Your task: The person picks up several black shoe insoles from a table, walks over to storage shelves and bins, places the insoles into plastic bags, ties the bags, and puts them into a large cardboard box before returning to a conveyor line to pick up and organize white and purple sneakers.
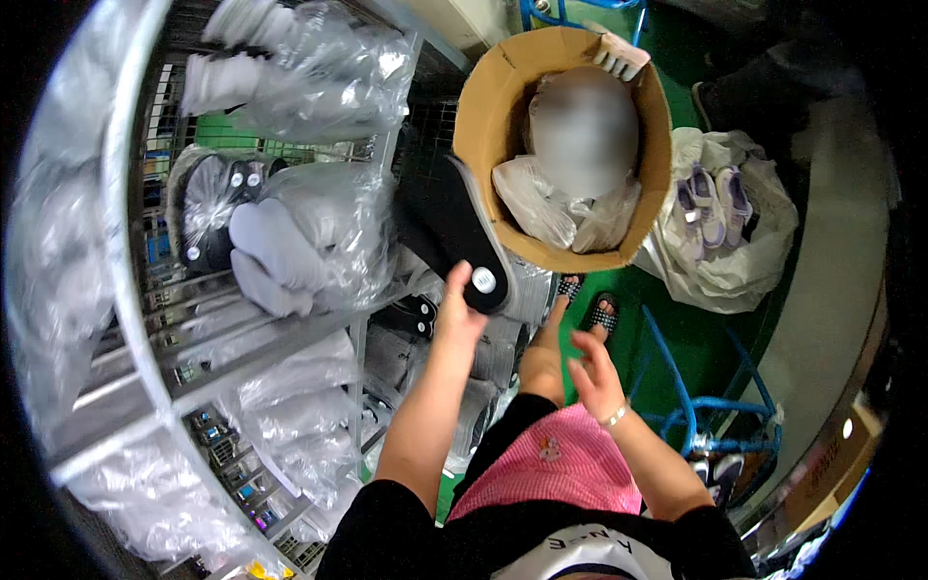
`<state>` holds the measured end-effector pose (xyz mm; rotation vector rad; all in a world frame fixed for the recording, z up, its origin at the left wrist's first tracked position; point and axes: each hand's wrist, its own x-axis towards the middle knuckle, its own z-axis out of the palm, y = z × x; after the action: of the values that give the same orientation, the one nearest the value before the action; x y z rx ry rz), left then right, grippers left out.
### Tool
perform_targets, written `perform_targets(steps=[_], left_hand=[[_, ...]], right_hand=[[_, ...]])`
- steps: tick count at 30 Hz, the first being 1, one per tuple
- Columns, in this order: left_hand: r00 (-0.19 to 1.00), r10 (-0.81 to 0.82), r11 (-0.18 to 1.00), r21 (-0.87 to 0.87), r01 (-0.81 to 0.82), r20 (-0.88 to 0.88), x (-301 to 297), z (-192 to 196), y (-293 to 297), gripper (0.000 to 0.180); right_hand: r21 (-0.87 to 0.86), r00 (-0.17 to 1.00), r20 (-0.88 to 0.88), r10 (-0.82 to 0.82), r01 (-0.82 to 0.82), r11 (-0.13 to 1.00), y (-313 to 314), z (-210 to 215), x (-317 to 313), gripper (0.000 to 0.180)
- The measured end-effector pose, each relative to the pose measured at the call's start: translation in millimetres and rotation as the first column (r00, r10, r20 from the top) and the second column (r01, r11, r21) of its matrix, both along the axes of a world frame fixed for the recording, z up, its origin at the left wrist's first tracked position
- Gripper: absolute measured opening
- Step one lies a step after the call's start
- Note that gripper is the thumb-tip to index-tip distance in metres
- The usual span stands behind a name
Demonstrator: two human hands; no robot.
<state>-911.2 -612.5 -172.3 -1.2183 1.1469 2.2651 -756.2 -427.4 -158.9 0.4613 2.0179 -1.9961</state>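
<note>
Black insole [462,224] was found in the left hand [461,314], raised between the metal rack [159,396] and the cardboard box [476,101]. Its toe end pointed away from the person, and its heel lay nearest the wrist. The left grip was pinched on the heel end, thumb on the upper face beside a round white label [483,279]; the fingers beneath were hidden. Whether one piece or several layers were held could not be told. The right hand [596,380] held nothing, its fingers apart and partly curled, below the box.

In my judgement, sound handling called for a firm but light pinch, the thumb clear of the label and any layers squared edge to edge. The long toe end appeared unsupported and liable to flex; the free right hand was well placed to steady it. Clearance from the box rim and rack bars also merited care, to avoid snagging.
</note>
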Motion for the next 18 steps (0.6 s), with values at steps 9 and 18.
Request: perform_targets(steps=[9,18], left_hand=[[0.977,0.204,0.975,-0.078,-0.209,-0.066,-225.7,-175.8,-86.7,0.041],[0.957,-0.288,0.954,0.068,0.291,-0.046,-261.7,-294.6,-80.4,0.048]], right_hand=[[0.764,0.975,-0.071,0.211,-0.083,0.640,61.8,-94.1,-37.4,0.038],[0.937,0.921,-0.077,0.383,-0.064,0.342,39.9,-167.6,-142.3,0.019]])
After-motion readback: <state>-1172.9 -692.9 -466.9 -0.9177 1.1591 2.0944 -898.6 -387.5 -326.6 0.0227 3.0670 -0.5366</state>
